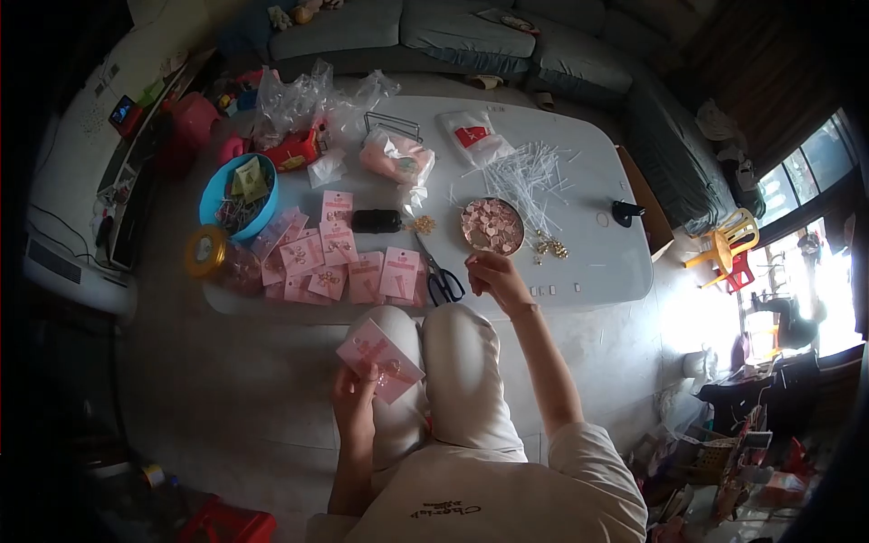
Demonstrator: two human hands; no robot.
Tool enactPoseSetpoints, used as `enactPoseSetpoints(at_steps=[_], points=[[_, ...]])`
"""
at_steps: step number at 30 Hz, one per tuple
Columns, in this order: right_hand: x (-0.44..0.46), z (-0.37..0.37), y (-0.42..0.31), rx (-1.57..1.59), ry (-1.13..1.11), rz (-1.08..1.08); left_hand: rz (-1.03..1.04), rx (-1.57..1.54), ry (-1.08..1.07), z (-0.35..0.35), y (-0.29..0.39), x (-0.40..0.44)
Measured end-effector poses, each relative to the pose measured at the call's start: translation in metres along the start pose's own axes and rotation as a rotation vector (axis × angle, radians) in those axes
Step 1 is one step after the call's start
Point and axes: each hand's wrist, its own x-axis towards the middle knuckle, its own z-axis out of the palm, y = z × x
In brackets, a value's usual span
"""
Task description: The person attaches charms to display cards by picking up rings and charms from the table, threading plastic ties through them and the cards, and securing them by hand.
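Observation:
Over my lap, my left hand (354, 395) grips a pink card (367, 348) at its lower edge, thumb on top. A small shiny item sits on the card near that thumb. My right hand (496, 279) is closed in a pinch at the table's front edge, just below a round tin (521, 237) of pink heart-shaped pieces (490, 224). What its fingertips hold, if anything, is too small to tell. Left of that hand lie black-handled scissors (444, 282). Small gold beads (552, 246) are scattered right of the tin.
Several pink carded packets (326, 253) cover the table's left front, beside a black object (377, 222). Behind them stand a blue bowl (269, 201) and a gold-lidded jar (206, 252). White sticks (525, 185) fan out behind the tin. A phone-holder-like black object (626, 213) stands right.

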Motion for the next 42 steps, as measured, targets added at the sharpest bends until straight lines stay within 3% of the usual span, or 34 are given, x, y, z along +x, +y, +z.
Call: enactPoseSetpoints(at_steps=[1, 3, 5, 9, 13, 19, 23, 28, 33, 42], points=[[-0.022, 0.017, -0.012, -0.001, 0.012, 0.0, -0.015, -0.024, 0.009, 0.001, 0.001, 0.003], [-0.066, 0.058, -0.04, 0.314, 0.027, -0.058, -0.043, -0.069, 0.016, 0.007, 0.003, 0.013], [-0.095, 0.091, -0.062, 0.339, -0.018, -0.151, -0.019, -0.078, -0.035, 0.017, 0.009, 0.021], [-0.118, 0.119, -0.065, 0.102, -0.043, -0.242, 0.107, -0.12, -0.147, 0.04, 0.037, 0.027], [-0.123, 0.154, -0.066, 0.331, -0.056, -0.731, 0.242, -0.166, -0.207, 0.058, 0.061, 0.028], [-0.169, 0.168, -0.084, 0.537, -0.381, -0.428, 0.274, -0.02, -0.144, 0.071, 0.075, 0.022], [-0.183, 0.205, -0.092, 0.182, 0.057, -0.793, 0.337, 0.062, -0.164, 0.082, 0.094, 0.011], [-0.19, 0.213, -0.097, -0.09, 0.058, -0.964, 0.349, -0.061, -0.232, 0.086, 0.097, 0.004], [-0.187, 0.215, -0.098, -0.14, 0.054, -1.029, 0.354, -0.038, -0.213, 0.085, 0.097, 0.001], [-0.188, 0.22, -0.099, -0.111, 0.058, -0.987, 0.351, -0.017, -0.186, 0.087, 0.1, -0.006]])
